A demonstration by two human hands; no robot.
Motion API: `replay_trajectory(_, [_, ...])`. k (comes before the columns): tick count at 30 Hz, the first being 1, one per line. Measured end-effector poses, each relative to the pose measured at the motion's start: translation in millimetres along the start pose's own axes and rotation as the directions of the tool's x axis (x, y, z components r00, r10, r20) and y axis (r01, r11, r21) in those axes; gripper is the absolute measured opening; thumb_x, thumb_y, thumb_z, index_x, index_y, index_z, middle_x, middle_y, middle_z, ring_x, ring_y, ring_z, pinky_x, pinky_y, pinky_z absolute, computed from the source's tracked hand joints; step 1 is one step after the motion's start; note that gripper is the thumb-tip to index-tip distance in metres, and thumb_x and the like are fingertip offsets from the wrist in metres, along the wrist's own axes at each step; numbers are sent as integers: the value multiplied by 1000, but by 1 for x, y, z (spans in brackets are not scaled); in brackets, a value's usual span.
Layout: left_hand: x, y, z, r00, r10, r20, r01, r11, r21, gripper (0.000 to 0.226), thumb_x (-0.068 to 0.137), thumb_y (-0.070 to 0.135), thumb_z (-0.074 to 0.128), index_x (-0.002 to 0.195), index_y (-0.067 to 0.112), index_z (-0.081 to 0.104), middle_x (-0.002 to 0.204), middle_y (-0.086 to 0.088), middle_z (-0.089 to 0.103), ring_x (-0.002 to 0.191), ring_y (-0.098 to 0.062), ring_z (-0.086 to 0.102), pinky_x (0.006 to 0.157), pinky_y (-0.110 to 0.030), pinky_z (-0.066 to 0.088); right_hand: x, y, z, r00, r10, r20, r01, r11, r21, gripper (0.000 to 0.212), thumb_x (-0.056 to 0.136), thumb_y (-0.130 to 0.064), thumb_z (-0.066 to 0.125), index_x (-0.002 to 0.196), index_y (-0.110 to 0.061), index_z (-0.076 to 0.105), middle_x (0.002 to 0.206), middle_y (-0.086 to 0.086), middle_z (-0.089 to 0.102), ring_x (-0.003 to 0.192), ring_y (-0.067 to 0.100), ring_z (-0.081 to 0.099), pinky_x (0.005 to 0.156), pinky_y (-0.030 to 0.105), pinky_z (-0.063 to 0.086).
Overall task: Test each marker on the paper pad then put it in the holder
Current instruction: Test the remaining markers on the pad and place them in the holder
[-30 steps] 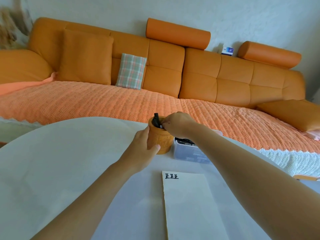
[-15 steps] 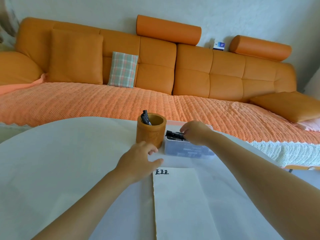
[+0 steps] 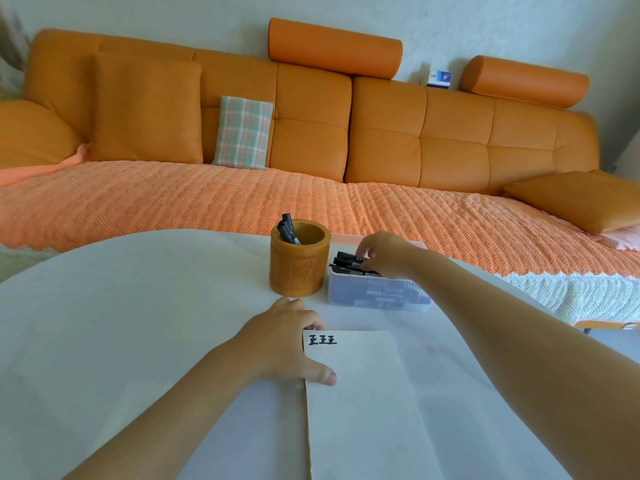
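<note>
A round wooden holder (image 3: 300,268) stands on the white table with black markers (image 3: 288,229) leaning in it. To its right is a clear plastic box (image 3: 377,295) full of black markers (image 3: 348,261). My right hand (image 3: 384,254) reaches into the box, its fingers pinching around a marker on top. The paper pad (image 3: 363,403) lies in front, with three black marks (image 3: 322,340) at its top left. My left hand (image 3: 287,344) rests flat on the pad's left edge, thumb on the paper.
The table (image 3: 121,323) is white with a rounded far edge. An orange sofa (image 3: 311,140) with a woven orange cover, a plaid cushion (image 3: 242,131) and bolsters runs close behind it.
My right hand left the holder and moved right into the marker box. My left hand let go of the holder and came down onto the pad's left edge.
</note>
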State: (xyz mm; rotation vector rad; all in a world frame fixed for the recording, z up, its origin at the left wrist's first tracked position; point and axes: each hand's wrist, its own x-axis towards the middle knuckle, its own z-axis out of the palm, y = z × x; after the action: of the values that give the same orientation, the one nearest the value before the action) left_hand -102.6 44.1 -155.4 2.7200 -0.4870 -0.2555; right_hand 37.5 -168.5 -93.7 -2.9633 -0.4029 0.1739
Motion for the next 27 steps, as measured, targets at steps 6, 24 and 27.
replay_trajectory(6, [-1, 1, -2, 1000, -4, 7, 4, 1000, -16, 76, 63, 79, 67, 127, 43, 47, 111, 18, 47, 109, -6, 44, 86, -23, 50, -33, -10, -4, 953, -95, -286, 85, 995, -47, 31, 105, -36, 40, 131, -34, 57, 109, -3, 55, 88, 19, 55, 73, 39, 51])
replay_trajectory(24, [-2, 12, 4, 913, 17, -409, -144, 949, -282, 32, 83, 47, 71, 113, 40, 62, 93, 26, 60, 94, -2, 53, 75, -24, 48, -127, -32, 57, 991, 128, 37, -67, 234, 970, 15, 93, -13, 67, 106, -5, 67, 97, 6, 77, 80, 21, 73, 70, 33, 53])
replay_trajectory(27, [1, 8, 5, 903, -23, -428, -102, 959, -266, 8, 88, 39, 67, 96, 37, 67, 84, 24, 61, 84, -3, 52, 66, -24, 42, -124, -34, 63, 987, 136, 91, -115, 178, 977, 19, 93, -13, 68, 108, -3, 66, 97, 7, 78, 75, 23, 72, 64, 33, 54])
